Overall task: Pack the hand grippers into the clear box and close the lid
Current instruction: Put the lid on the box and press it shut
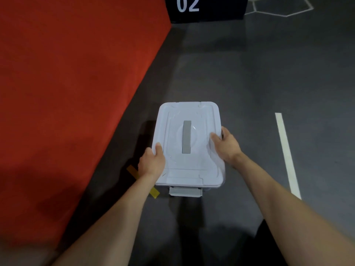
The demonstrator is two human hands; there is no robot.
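Observation:
The clear box stands on the dark floor with its white lid [189, 116] on top; a grey handle strip [186, 137] runs down the lid's middle. A grey latch [185, 191] sticks out at the near end. My left hand [151, 162] grips the lid's left edge, thumb on top. My right hand [226, 144] grips the right edge, thumb on top and fingers curled over the side. The lid hides the box's inside, and no hand grippers are visible.
A red mat [67, 83] fills the left side, its edge close to the box. Yellow tape [153, 191] marks the floor by the box's near left corner. A white line [287, 154] runs on the right. A black block marked 02 [205, 8] stands at the far end.

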